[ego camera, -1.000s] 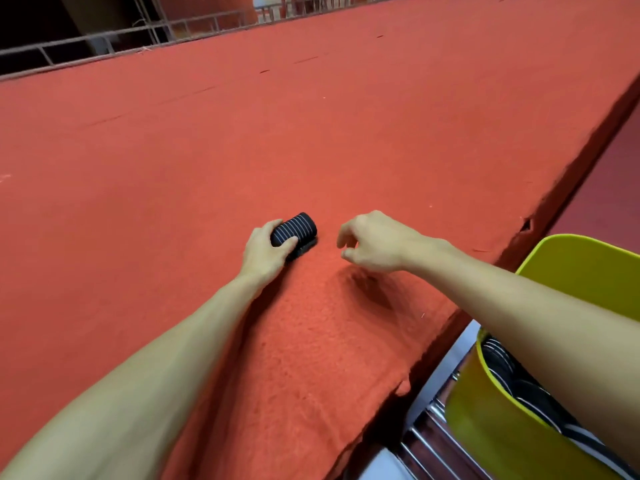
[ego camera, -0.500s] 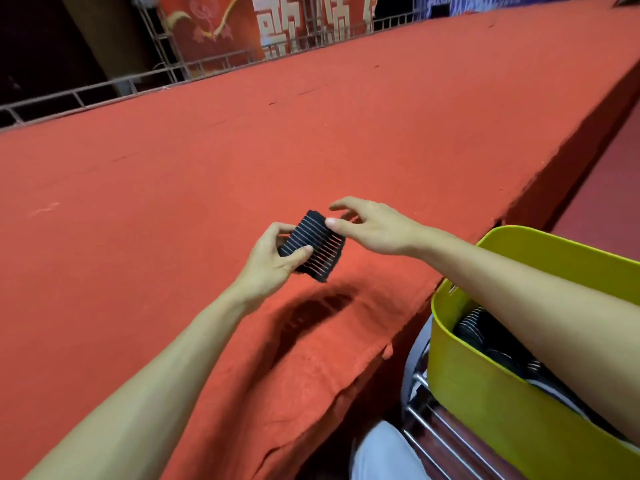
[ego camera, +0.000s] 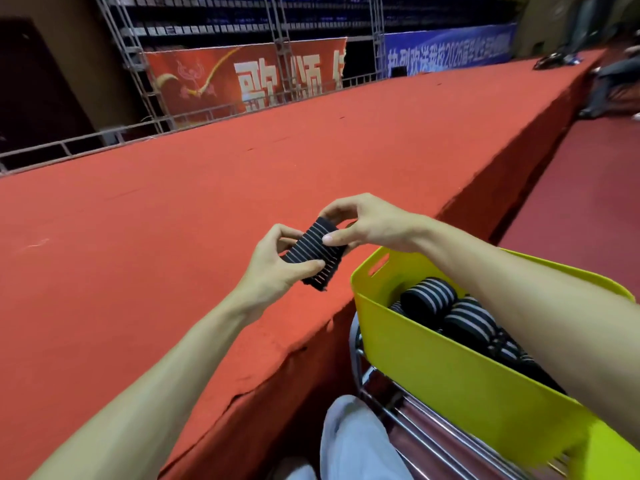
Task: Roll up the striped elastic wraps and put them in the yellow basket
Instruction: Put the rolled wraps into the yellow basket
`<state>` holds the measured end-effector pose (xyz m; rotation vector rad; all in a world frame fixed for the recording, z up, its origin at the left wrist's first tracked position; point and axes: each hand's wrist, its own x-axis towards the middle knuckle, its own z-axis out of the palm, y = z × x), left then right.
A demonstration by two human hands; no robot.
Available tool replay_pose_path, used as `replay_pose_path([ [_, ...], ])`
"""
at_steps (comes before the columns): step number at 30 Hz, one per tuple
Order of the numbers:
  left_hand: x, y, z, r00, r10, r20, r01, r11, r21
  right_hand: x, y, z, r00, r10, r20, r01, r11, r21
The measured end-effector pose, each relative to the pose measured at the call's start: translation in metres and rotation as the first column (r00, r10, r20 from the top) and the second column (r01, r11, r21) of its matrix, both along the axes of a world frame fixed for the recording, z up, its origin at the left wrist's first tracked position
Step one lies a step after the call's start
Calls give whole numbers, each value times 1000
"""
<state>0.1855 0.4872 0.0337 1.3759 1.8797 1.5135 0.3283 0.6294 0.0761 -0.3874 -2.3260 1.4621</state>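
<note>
A rolled black wrap with thin pale stripes is held in the air above the red stage edge. My left hand grips its lower end with thumb on top. My right hand pinches its upper end. A short loose tail hangs at the roll's bottom. The yellow basket stands just right of the roll and below it, under my right forearm. Several rolled striped wraps lie inside the basket.
The red carpeted stage stretches left and far ahead, its edge running diagonally past the basket. The basket rests on a metal-framed chair. My knee in light trousers is at the bottom. Truss and banners stand behind the stage.
The roll went from lying on the carpet under my left hand to being lifted, then carried right toward the basket. My right hand has taken hold of its upper end.
</note>
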Motion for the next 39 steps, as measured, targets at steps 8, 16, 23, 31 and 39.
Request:
replay_pose_path([
  [8,88,61,-16,975,-219,-41,211,965,-154,105,50,-33,985,-158,67,163,985,-65],
  [16,93,96,-38,848,-429,-311,296,870,-394,155,94,-88,883,-305,355,302,951,66],
  [23,78,98,-51,858,-340,-385,218,920,-327,105,88,-116,814,-209,543,71,962,264],
  [31,81,89,-55,924,-289,-249,251,952,-172,88,66,-136,693,-203,692,-183,879,440],
  [39,88,78,-51,928,-278,-247,253,959,-126,103,57,-116,656,-363,662,-168,784,597],
])
